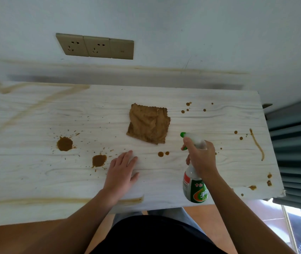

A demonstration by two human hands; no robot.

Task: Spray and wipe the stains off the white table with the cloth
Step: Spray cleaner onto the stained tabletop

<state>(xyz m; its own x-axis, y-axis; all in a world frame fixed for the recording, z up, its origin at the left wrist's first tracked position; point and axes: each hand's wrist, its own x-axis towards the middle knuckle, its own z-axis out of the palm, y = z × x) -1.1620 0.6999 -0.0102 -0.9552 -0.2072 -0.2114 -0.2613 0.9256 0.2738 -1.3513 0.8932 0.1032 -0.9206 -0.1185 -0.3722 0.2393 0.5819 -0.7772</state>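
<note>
Dark clothing of the person (157,235) fills the bottom of the view, and both bare forearms reach forward from it over the white counter (36,180). On the near edge of the counter there is a long pale brown streak (54,200). The left hand (121,170) lies flat on the counter with the fingers stretched out and slightly apart, holding nothing. The right hand (201,158) is closed around the neck of a spray bottle (194,187) with a green and white label; the bottle is lifted and tilted, its green nozzle pointing toward the cloth. Just beside the left hand is a brown stain (99,160), and a second, bigger one (64,143) is further left. Two small drops (163,154) sit between the hands. A crumpled brown cloth (148,123) lies behind them, near the middle of the counter. More small spots (188,107) are to its right. On the wall behind is a beige socket panel (95,46).
</note>
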